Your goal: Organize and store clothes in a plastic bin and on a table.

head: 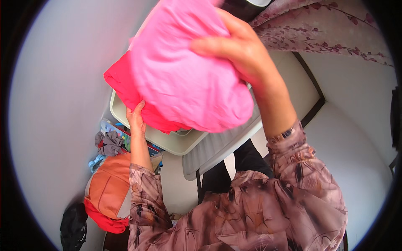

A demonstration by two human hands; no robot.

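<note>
My right hand [238,50] is raised and grips a bundle of pink cloth [188,78], with the thumb on its near face. Lower and to the left, my left hand [136,117] holds the edge of a red cloth [124,81], thumb on top. The pink cloth overlaps much of the red one. Both cloths are above a pale plastic bin [176,147], whose rim shows below them; most of its inside is hidden. A ribbed, light grey plastic lid [204,157] lies beside the bin, nearer to my legs.
A floral curtain [320,34] hangs at the upper right. Along the wall at left are grey crumpled cloth [110,142], an orange bag or cloth item [110,185], red cloth [106,219] and a black item [74,226]. The wall stands close to the bin's left side.
</note>
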